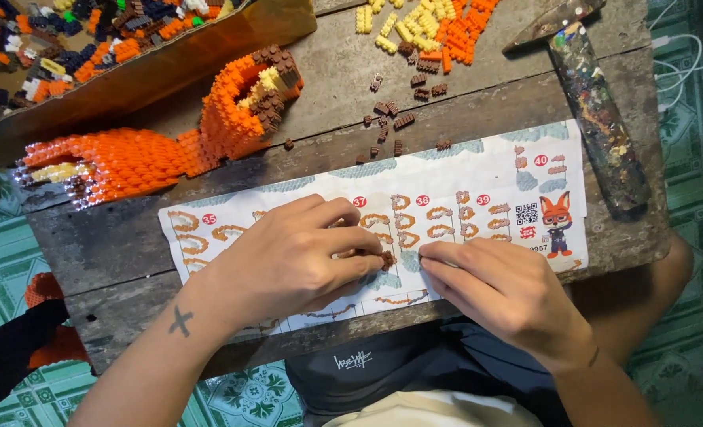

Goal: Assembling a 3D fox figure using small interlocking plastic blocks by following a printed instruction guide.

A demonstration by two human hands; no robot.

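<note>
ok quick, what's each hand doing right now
left hand: fingers closed on a small brown brick piece over the instruction sheet.
right hand: fingers pinched at the sheet; any piece held cannot be told.

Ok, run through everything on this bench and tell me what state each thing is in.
Left hand: pinching small brown brick piece.
Right hand: fingertips pressed on instruction sheet.
Instruction sheet: unfolded flat.
Orange brick model: partly built, lying down.
Loose bricks: scattered.
Hammer: lying idle.

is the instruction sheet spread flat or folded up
Spread flat. The instruction sheet lies open along the wooden table, with the left hand and right hand resting on it.
</note>
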